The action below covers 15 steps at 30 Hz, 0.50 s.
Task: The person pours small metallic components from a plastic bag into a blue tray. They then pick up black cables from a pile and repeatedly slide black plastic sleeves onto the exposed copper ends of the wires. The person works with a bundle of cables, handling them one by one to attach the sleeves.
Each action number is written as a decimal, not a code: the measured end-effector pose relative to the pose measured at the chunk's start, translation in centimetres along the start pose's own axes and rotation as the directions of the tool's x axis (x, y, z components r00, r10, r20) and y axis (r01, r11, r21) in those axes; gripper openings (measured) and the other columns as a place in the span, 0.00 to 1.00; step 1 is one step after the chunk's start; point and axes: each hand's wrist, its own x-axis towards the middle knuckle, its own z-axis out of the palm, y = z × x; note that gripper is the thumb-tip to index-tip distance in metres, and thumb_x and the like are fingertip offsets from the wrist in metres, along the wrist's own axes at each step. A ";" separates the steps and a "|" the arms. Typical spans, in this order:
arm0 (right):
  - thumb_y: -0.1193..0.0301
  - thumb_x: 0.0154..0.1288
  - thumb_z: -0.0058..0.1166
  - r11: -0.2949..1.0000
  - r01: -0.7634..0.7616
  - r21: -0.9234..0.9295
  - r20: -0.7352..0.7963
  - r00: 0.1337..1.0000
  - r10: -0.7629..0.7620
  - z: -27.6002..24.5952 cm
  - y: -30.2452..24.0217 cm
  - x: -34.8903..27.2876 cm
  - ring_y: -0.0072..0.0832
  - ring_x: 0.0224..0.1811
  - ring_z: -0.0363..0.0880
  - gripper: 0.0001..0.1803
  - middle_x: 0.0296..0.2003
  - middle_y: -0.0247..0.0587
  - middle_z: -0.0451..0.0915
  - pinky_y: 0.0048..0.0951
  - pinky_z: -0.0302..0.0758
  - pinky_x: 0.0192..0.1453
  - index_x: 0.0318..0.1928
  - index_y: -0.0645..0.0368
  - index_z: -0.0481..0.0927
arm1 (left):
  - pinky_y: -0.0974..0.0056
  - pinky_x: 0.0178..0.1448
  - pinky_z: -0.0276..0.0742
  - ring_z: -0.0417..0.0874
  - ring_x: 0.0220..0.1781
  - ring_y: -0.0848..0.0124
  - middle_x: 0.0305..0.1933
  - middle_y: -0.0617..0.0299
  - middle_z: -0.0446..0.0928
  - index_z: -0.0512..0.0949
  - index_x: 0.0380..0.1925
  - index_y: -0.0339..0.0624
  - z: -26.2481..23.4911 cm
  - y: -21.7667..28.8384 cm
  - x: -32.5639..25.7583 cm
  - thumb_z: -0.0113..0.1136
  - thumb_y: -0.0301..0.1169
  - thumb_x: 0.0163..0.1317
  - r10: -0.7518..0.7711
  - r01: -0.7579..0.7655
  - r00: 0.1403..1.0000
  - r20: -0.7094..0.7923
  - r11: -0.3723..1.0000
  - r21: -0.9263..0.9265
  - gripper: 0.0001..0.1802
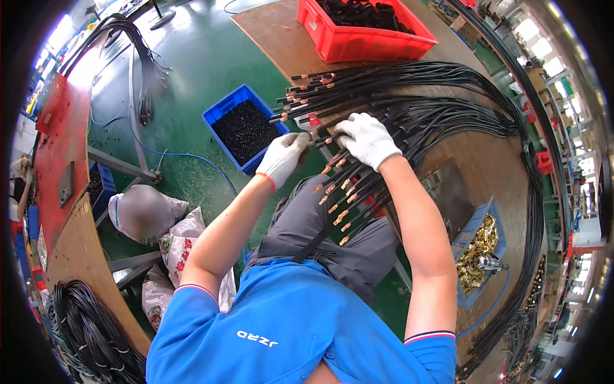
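Both my hands wear white knitted gloves. My right hand [368, 137] is closed round a black cable [329, 139] near its end, above the table edge. The fingertips of my left hand [286, 157] are pinched together at that cable's tip; the glove hides exactly what part they grip. Below my right hand, several black cables [364, 198] hang over the edge toward my lap, their bare copper ends [339, 219] showing. Beyond my hands lies another bunch of black cables [409, 75], copper ends pointing left.
A red bin [371, 46] of black parts stands at the table's far end. On the floor, a blue bin [219, 137] holds small black pieces. A blue tray [469, 297] of brass-coloured parts is at right. White sacks [182, 240] and a red-topped table [64, 141] stand at left.
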 end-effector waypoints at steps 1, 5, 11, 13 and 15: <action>0.63 0.64 0.63 1.000 0.021 0.024 -0.028 0.999 -0.020 0.2 0.1 -0.2 0.46 0.55 0.79 0.15 0.47 0.43 0.81 0.47 0.77 0.62 0.50 0.49 0.87 | 0.68 0.33 0.70 0.75 0.28 0.79 0.30 0.68 0.79 0.84 0.43 0.38 0.2 -0.2 0.1 0.57 0.47 0.77 -0.013 0.013 0.999 0.041 1.000 -0.014 0.21; 0.63 0.62 0.64 0.992 0.106 0.062 -0.127 0.987 -0.097 0.5 0.7 -0.9 0.45 0.55 0.79 0.14 0.47 0.43 0.81 0.45 0.78 0.62 0.48 0.50 0.87 | 0.69 0.29 0.66 0.72 0.24 0.80 0.26 0.71 0.76 0.84 0.39 0.43 0.7 0.0 -0.4 0.57 0.47 0.77 -0.094 0.101 0.983 0.161 0.994 -0.034 0.19; 0.61 0.64 0.65 0.996 0.081 0.040 -0.039 0.996 -0.079 0.2 0.5 -0.4 0.48 0.56 0.78 0.21 0.49 0.45 0.81 0.45 0.77 0.63 0.56 0.51 0.83 | 0.69 0.29 0.62 0.69 0.25 0.81 0.26 0.72 0.75 0.82 0.35 0.42 0.6 0.4 -0.9 0.56 0.48 0.78 -0.019 -0.001 0.990 0.138 0.989 0.147 0.21; 0.59 0.65 0.64 0.997 0.071 0.031 0.008 0.997 -0.071 0.1 0.6 -0.3 0.48 0.56 0.78 0.22 0.49 0.45 0.81 0.46 0.77 0.63 0.57 0.51 0.83 | 0.68 0.30 0.62 0.68 0.25 0.81 0.25 0.72 0.74 0.81 0.32 0.41 1.0 -0.2 -0.9 0.56 0.48 0.78 -0.018 -0.001 0.993 0.115 0.986 0.167 0.23; 0.58 0.66 0.64 0.998 0.064 0.026 0.069 0.995 -0.065 -0.1 0.8 -0.2 0.47 0.56 0.78 0.21 0.49 0.45 0.81 0.46 0.77 0.63 0.56 0.50 0.83 | 0.68 0.30 0.61 0.68 0.26 0.81 0.24 0.72 0.73 0.80 0.29 0.41 1.3 -0.5 -1.1 0.55 0.48 0.78 -0.014 -0.002 0.996 0.088 0.984 0.176 0.24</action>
